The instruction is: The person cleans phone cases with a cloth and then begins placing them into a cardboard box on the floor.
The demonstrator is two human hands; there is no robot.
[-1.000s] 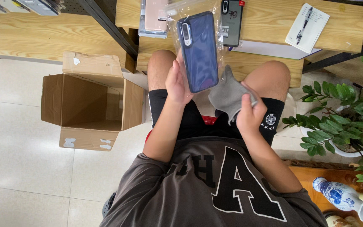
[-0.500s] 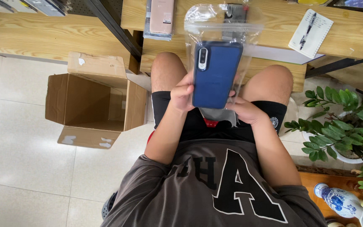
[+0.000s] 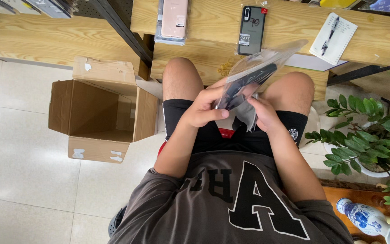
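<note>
Over the lap, the left hand (image 3: 202, 110) pinches the clear plastic sleeve (image 3: 267, 63) holding a dark phone case (image 3: 249, 83); the right hand (image 3: 263, 114) grips its lower edge, perhaps with a grey cloth (image 3: 248, 116). Light, slippery film; best held by the edges.

The clear plastic sleeve (image 3: 267, 61) shows a dark blue case inside; the cloth (image 3: 248, 116) under it is grey. The shirt (image 3: 231, 203) is grey-brown with black letters — shorts (image 3: 231, 135) black. The cardboard box (image 3: 100, 113) is brown, the vase (image 3: 369, 220) blue-and-white, the plant (image 3: 375, 135) green.
</note>
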